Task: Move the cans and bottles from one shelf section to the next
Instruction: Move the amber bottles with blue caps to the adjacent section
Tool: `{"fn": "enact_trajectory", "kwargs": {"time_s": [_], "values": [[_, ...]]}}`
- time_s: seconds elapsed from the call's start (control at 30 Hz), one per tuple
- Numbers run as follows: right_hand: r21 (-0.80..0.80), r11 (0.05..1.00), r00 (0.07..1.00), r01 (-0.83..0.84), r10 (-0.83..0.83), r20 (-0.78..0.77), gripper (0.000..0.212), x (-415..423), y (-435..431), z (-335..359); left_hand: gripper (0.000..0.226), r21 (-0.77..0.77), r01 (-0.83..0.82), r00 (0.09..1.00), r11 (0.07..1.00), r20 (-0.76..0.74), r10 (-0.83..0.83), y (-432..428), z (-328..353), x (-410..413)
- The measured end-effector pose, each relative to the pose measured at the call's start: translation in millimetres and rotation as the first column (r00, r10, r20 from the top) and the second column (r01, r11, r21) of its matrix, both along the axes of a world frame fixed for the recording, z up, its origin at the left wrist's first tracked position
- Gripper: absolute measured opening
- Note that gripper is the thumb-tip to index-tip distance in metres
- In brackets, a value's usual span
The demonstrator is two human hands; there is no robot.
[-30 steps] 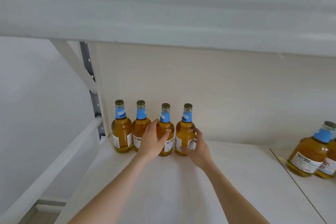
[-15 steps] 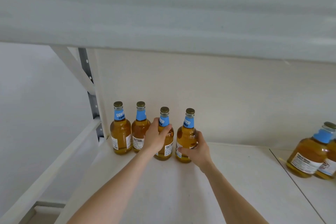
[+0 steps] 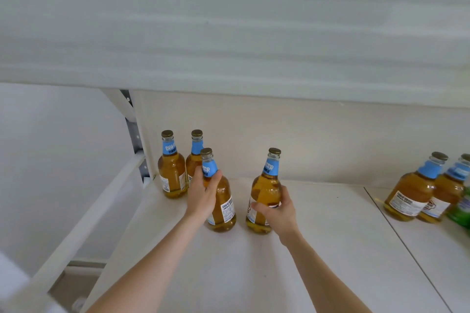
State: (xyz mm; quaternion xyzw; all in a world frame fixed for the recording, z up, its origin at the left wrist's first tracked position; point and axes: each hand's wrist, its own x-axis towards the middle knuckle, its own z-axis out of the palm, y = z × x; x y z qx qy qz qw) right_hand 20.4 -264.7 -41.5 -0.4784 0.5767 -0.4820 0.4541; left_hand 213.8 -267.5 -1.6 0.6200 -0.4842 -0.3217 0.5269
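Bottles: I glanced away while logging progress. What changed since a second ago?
The left hand and right hand now grip the third bottle and fourth bottle and have pulled both forward out of the row, spreading them apart. The two back bottles and the far-right bottles stayed put.

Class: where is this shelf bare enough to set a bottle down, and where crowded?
Bare board runs from the right hand with its bottle to the seam, and along the front. Crowded: back left corner, two bottles behind the left hand with another bottle; more bottles past the seam.
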Motion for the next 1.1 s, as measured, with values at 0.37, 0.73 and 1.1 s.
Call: {"fn": "enact_trajectory", "kwargs": {"time_s": [0.37, 0.73, 1.1], "values": [[0.038, 0.999, 0.992, 0.003, -0.008, 0.127, 0.064, -1, 59, 5, 0.053, 0.125, -0.041, 0.995, 0.991, -0.084, 0.052, 66, 5, 22], [0.029, 0.998, 0.991, 0.057, -0.06, 0.116, 0.054, -4, 140, 14, 0.054, 0.09, 0.037, 0.996, 0.995, -0.088, -0.029, 132, 18, 22], [0.025, 0.993, 0.986, 0.115, -0.117, 0.116, 0.051, -43, 199, 8, 0.026, 0.069, 0.178, 0.981, 0.982, -0.095, -0.171, 168, 21, -22]]}}
